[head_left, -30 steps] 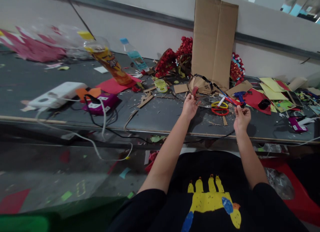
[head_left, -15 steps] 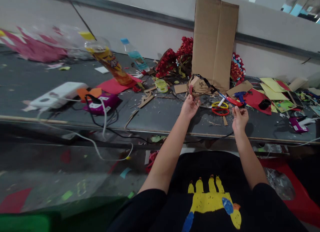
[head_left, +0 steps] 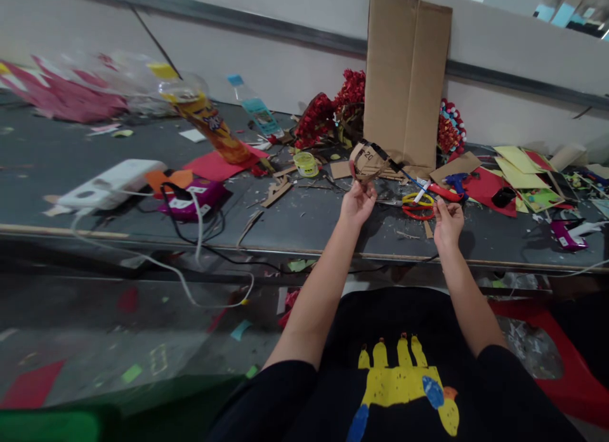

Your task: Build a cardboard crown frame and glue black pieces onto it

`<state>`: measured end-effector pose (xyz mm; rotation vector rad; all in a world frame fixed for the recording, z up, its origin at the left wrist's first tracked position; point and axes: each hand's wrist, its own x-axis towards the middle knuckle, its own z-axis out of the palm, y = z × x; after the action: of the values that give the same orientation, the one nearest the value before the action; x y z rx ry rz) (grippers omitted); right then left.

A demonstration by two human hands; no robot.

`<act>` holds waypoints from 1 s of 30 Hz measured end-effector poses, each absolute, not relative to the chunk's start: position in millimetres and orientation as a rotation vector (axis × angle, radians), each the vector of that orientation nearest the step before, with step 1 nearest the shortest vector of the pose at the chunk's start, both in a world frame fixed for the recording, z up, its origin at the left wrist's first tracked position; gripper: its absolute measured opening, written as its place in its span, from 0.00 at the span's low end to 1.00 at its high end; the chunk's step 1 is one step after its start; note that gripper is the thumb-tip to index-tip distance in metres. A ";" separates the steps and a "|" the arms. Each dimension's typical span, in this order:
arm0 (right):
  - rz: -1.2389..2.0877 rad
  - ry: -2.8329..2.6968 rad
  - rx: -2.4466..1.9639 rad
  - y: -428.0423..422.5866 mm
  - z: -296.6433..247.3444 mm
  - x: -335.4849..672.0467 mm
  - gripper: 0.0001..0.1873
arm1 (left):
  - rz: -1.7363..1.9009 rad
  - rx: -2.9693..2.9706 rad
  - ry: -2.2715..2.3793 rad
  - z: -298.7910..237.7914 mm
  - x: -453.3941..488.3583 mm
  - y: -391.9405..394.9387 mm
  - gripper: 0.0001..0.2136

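Pinched in my left hand (head_left: 358, 204) is a small rounded cardboard piece (head_left: 364, 155) with "20" printed on it, held just above the table. A thin dark and blue strip (head_left: 405, 173) runs from the cardboard piece towards my right hand (head_left: 448, 225). That hand is closed, with thumb and fingertips together at the strip's far end. Scissors (head_left: 419, 207) with red and yellow handles lie on the table between my hands. Just beyond my right fingers is a red-handled tool (head_left: 445, 192), its kind unclear.
A tall cardboard sheet (head_left: 406, 80) leans on the wall behind. Further left stand a yellow-capped bottle (head_left: 214, 128), a blue-capped bottle (head_left: 257, 109) and a white power strip (head_left: 111, 187) with cables. A blue glue gun (head_left: 457, 182) and coloured papers (head_left: 526, 175) lie right. Scraps litter the table.
Both hands have shifted slightly left. The cardboard piece has turned in my left hand, so its printed face shows more.
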<state>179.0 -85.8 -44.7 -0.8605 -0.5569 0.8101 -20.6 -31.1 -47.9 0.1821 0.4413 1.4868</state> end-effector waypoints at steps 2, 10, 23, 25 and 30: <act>0.813 -0.572 -0.871 -83.8 -46.3 175.3 0.27 | 1.488 0.184 0.449 -47.5 -20.7 -31.1 0.13; 0.794 -0.569 -0.865 -78.4 -56.0 174.3 0.27 | 1.495 0.193 0.432 -51.1 -21.3 -28.7 0.11; 0.777 -0.579 -0.913 -81.7 -59.0 182.0 0.28 | 1.530 0.217 0.413 -59.9 -23.5 -22.5 0.07; 0.771 -0.583 -0.903 -84.4 -56.3 183.3 0.27 | 1.527 0.218 0.409 -59.7 -23.4 -22.7 0.08; 0.767 -0.629 -0.828 -88.5 -45.1 183.3 0.27 | 1.519 0.202 0.445 -53.8 -22.4 -26.7 0.13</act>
<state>183.3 -88.5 -45.1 -0.8285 -0.6287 0.7673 -22.4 -26.7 -53.8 0.2019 0.4450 1.5193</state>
